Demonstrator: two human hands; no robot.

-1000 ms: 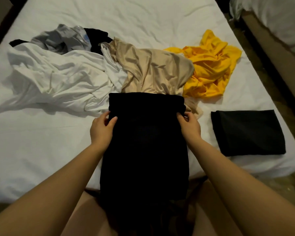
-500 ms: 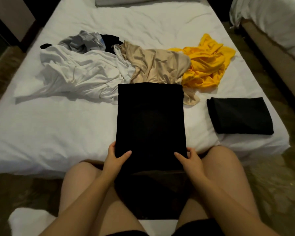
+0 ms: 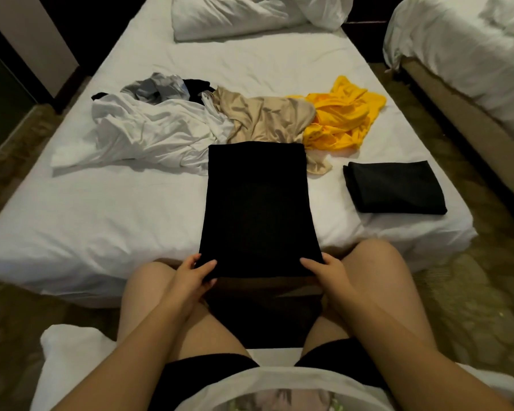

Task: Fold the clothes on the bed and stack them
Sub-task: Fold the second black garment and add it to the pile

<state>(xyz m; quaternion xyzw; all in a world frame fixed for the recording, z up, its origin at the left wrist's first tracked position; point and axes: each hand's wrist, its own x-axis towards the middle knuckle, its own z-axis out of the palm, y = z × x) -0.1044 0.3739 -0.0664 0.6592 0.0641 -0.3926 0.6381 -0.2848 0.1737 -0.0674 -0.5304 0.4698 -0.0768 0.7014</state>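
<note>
A long black garment [image 3: 257,203] lies folded into a narrow strip on the white bed [image 3: 107,215], its near end hanging over the bed's front edge. My left hand [image 3: 195,272] grips its near left corner and my right hand [image 3: 324,269] grips its near right corner. Behind it lie unfolded clothes: a white one [image 3: 149,134], a grey one [image 3: 156,89], a beige one [image 3: 264,118] and a yellow one [image 3: 341,114]. A folded black garment [image 3: 393,186] sits at the bed's right front corner.
Pillows [image 3: 250,13] lie at the head of the bed. A second bed [image 3: 469,54] stands to the right across a narrow strip of floor. I sit at the foot of the bed with my knees against it. A white cushion [image 3: 69,360] is under me.
Both hands slid from the far end of the black garment down to its near corners. The view pulled back, so more of the bed and the pillows show.
</note>
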